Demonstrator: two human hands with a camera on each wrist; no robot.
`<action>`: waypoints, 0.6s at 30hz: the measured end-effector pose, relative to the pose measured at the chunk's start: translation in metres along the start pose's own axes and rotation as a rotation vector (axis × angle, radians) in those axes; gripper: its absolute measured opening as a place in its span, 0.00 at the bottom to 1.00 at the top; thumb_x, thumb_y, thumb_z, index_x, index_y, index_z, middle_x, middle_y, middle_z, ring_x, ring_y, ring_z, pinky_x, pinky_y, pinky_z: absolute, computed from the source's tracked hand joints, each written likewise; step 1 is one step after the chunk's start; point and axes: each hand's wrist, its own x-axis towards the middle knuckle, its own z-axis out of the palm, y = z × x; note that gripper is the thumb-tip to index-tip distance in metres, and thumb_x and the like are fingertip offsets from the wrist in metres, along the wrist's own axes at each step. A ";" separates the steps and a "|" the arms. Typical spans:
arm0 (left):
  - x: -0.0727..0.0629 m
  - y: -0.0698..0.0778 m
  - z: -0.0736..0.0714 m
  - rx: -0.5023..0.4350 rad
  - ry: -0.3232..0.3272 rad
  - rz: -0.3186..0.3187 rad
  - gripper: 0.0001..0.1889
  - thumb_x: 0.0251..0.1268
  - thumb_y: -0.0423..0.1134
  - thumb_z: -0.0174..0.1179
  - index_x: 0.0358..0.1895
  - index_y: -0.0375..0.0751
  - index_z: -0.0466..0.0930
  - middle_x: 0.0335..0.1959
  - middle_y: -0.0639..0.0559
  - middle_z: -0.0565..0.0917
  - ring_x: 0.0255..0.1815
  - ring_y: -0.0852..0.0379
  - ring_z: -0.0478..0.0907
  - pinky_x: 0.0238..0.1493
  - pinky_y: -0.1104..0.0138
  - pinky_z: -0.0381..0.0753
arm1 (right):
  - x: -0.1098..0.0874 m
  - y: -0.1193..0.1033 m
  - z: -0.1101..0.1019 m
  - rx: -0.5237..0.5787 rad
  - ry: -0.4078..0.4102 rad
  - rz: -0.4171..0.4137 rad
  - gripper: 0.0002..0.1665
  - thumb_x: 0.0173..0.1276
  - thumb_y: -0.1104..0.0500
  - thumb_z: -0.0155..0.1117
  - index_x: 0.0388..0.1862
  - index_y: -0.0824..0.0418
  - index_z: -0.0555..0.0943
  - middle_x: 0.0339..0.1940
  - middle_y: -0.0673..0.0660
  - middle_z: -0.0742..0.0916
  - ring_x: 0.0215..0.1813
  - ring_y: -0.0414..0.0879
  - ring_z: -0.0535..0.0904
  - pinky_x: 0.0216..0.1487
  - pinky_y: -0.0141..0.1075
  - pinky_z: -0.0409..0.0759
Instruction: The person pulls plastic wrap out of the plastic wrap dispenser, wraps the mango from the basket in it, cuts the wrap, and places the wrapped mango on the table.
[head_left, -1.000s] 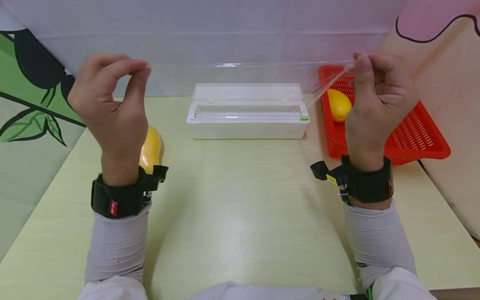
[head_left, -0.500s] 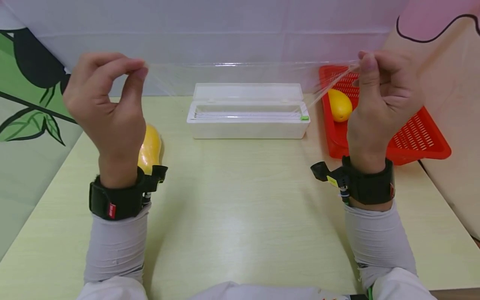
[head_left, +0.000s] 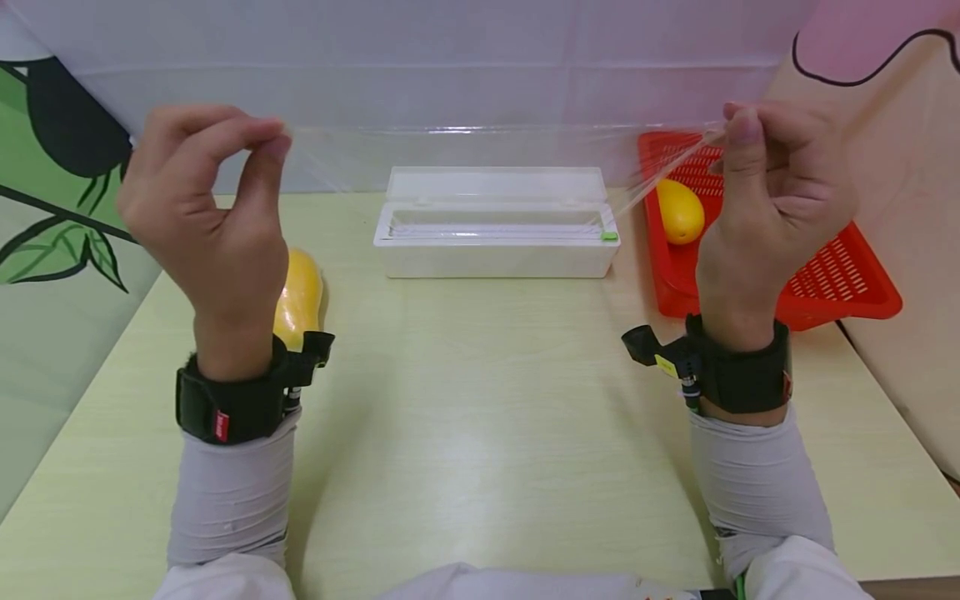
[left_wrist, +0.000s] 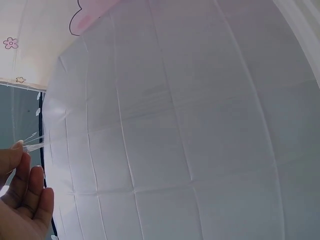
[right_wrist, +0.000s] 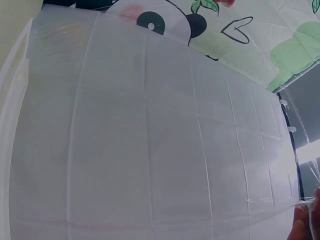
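Observation:
A thin, clear sheet of cling film [head_left: 465,143] hangs stretched above the table in the head view, its upper edge running from hand to hand. Thumb and index finger of my left hand [head_left: 206,200] pinch one corner; in the left wrist view the film [left_wrist: 34,146] bunches at those fingertips. My right hand [head_left: 776,179] pinches the other corner, where the film gathers into folds. Between and below the hands stands a white cling film box [head_left: 495,261], its lid [head_left: 495,185] raised and a green slider [head_left: 608,237] at its right end. The film slopes down toward this box.
A red plastic basket [head_left: 671,292] sits at the back right, partly behind my right wrist, with a yellow lemon-like fruit [head_left: 680,212] inside. A yellow, squash-shaped thing [head_left: 300,292] lies beside my left wrist, partly covered. A pale curtain [head_left: 465,42] hangs behind the table [head_left: 465,400].
Both hands have drifted slightly apart, left hand leftward and right hand rightward, still pinching the film. The box and basket have stayed in place.

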 end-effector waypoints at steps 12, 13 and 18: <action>0.001 0.000 -0.002 -0.036 0.021 0.020 0.10 0.57 0.43 0.74 0.28 0.39 0.91 0.27 0.46 0.85 0.34 0.49 0.80 0.43 0.67 0.72 | 0.000 -0.003 0.000 -0.021 0.012 -0.017 0.07 0.65 0.79 0.58 0.32 0.75 0.82 0.30 0.64 0.85 0.33 0.53 0.81 0.41 0.36 0.81; 0.001 0.000 -0.003 -0.038 0.021 0.026 0.10 0.58 0.43 0.74 0.28 0.39 0.91 0.27 0.46 0.85 0.34 0.49 0.80 0.43 0.67 0.72 | 0.000 -0.003 -0.001 -0.019 0.013 -0.018 0.06 0.65 0.79 0.58 0.32 0.76 0.82 0.31 0.64 0.85 0.33 0.53 0.82 0.41 0.36 0.81; 0.001 -0.001 -0.003 -0.045 0.035 0.032 0.10 0.57 0.44 0.74 0.27 0.41 0.91 0.27 0.45 0.85 0.33 0.49 0.79 0.42 0.67 0.72 | 0.001 -0.001 -0.003 -0.017 0.011 -0.037 0.04 0.65 0.78 0.60 0.33 0.76 0.82 0.31 0.66 0.85 0.33 0.55 0.81 0.42 0.37 0.81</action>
